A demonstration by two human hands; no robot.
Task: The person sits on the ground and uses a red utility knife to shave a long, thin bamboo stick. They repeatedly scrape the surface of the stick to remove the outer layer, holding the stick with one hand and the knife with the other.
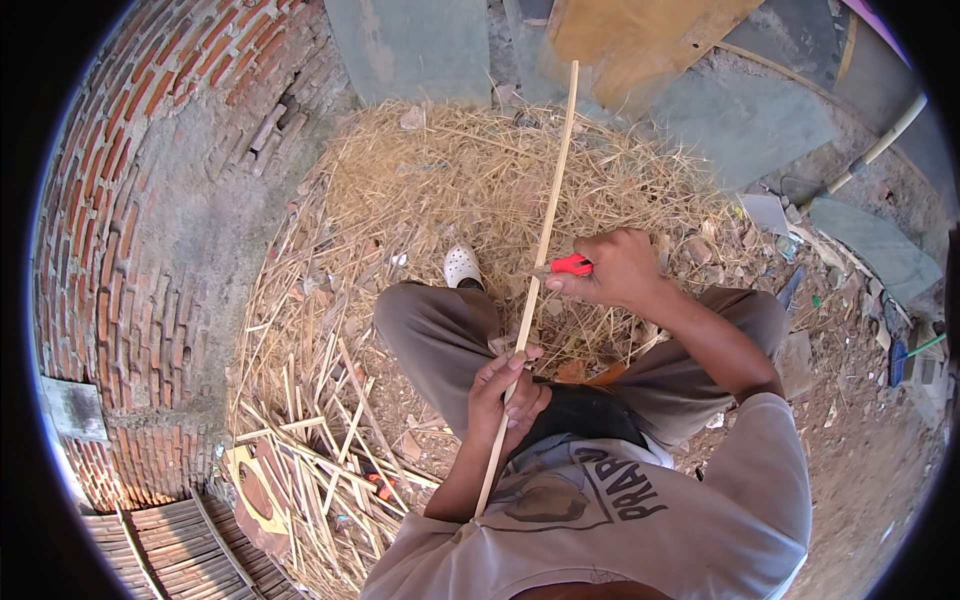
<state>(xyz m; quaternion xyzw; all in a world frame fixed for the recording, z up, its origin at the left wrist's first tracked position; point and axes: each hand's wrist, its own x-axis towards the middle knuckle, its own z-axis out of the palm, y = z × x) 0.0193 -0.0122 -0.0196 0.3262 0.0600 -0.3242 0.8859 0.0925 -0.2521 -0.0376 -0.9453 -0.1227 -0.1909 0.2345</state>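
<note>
A long, pale strip of what looks like bamboo [558, 170] slants up from against my shirt to beyond my knees. My left hand [512, 390] is closed round its lower part, close to my lap. Higher up, my right hand [622, 270] grips the red handle of a knife [572, 265], thumb toward the strip. The short blade lies against or right beside the strip's edge; how deep it bites cannot be made out. Both my legs are bent apart, with the strip between them.
Curly shavings [430, 180] cover the ground ahead. Loose pale strips [320, 470] lie heaped at my left, with a red object [382, 488] among them. A brick wall [120, 300] rises on the left. Flat grey-green panels [410, 50] stand at the far side; rubble lies at right.
</note>
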